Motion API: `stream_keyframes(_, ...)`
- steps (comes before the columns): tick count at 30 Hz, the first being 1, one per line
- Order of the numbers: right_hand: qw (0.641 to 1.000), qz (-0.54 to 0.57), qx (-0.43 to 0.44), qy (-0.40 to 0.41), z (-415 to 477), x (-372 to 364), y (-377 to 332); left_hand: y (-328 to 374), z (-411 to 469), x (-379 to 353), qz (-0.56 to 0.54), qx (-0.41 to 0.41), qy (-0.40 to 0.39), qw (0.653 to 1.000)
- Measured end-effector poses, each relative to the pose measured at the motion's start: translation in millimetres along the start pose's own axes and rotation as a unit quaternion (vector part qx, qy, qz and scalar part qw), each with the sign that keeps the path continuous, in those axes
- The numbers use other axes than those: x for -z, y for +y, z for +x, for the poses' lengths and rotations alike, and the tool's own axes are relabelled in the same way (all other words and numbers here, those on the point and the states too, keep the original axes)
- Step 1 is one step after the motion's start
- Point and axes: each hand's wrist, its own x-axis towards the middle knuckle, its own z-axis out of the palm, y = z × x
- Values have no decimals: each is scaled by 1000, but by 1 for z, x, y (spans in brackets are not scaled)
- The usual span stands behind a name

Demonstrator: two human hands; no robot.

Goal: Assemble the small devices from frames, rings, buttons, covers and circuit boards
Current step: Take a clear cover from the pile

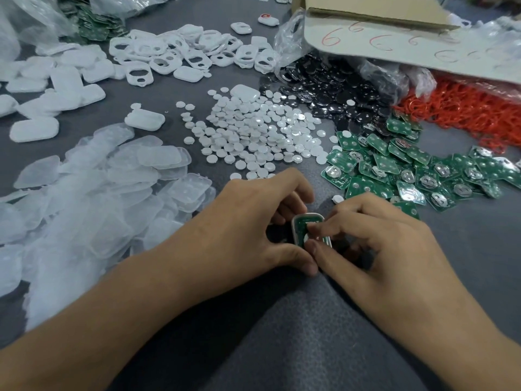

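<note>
Between both hands sits a small white frame with a green circuit board lying inside it. My left hand curls round the frame's left side, thumb at its lower edge. My right hand pinches the board from the right, its index fingertip and thumb on the board. The frame's right half is hidden by those fingers.
Piles lie on the grey table: clear covers at left, white frames and white shells behind, white buttons in the middle, green boards, black discs, red rings, a cardboard box.
</note>
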Motion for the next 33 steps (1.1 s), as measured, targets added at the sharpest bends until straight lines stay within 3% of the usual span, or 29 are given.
stream_keyframes(11,999,19,-18,26,-1,4,-4,0,0,6,-7,-12,21,1000)
stream_keyframes(16,994,43,-21,94,2,3,-5,-1,0,14,-33,-13,58,998)
stream_keyframes(20,967,206,-68,136,11,-9,-16,-2,4,21,-128,29,118,984)
stream_keyframes(24,962,251,-67,77,51,-22,-48,-4,5,45,-120,82,228,963)
stream_keyframes(28,983,181,-39,-18,116,-44,-94,-16,-5,97,27,160,312,936)
stream_keyframes(33,987,47,20,-151,191,-103,-161,-66,-41,170,107,352,390,844)
